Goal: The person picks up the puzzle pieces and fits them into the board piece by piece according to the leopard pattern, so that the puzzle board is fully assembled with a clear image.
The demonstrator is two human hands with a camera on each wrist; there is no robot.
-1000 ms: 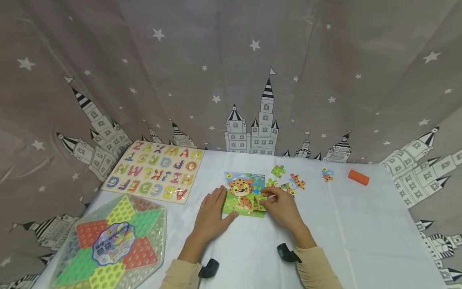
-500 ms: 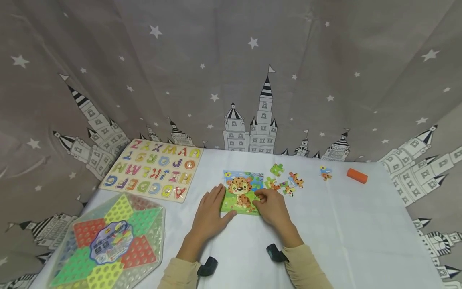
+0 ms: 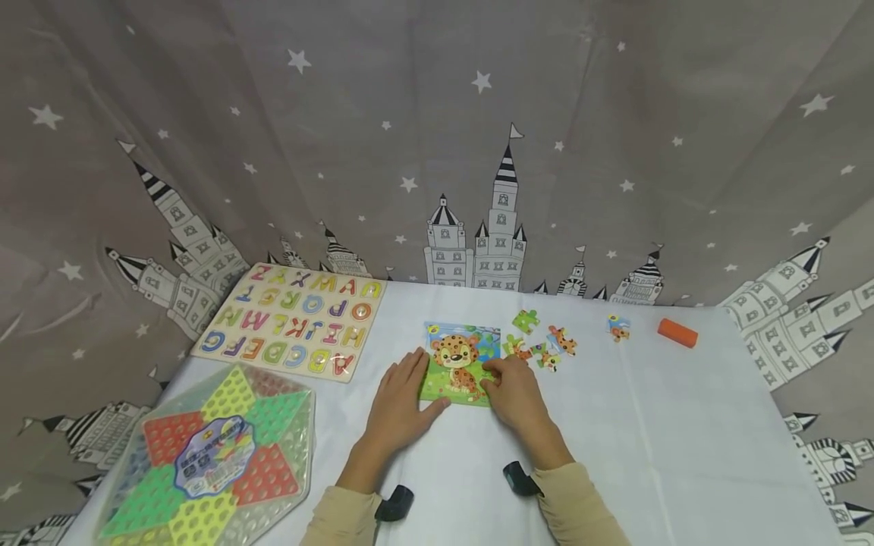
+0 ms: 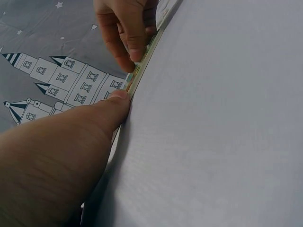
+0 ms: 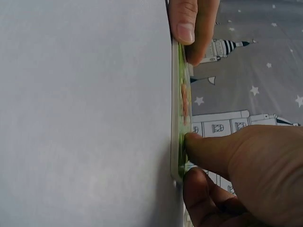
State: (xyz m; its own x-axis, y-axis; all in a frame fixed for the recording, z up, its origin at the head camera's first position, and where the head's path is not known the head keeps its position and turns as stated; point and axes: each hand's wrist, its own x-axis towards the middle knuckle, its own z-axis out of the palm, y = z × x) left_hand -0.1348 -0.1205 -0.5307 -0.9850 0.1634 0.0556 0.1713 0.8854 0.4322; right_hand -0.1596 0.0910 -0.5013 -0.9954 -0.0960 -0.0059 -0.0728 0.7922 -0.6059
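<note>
A leopard jigsaw puzzle (image 3: 454, 379) lies flat in its tray on the white tablecloth, between both hands. My left hand (image 3: 396, 402) rests along its left side with fingers extended, the thumb on the near left corner. At the lower right of the picture, my right hand (image 3: 519, 394) holds a puzzle piece with thumb and index finger against the board; the fingers mostly cover that piece. In the right wrist view the right thumb (image 5: 208, 149) touches the green puzzle surface (image 5: 182, 156). Just beyond this hand lie several loose puzzle pieces (image 3: 562, 340).
Farther right are a single blue-and-orange piece (image 3: 618, 327) and an orange cylinder (image 3: 678, 334). On the left sit a wooden alphabet board (image 3: 287, 322) and a hexagonal star-patterned board game (image 3: 212, 455). A grey castle-print curtain (image 3: 382, 152) hangs behind the table.
My right hand has moved left from the puzzle's right edge onto its lower right part, bringing the puzzle piece down into the picture. The left hand has stayed in place.
</note>
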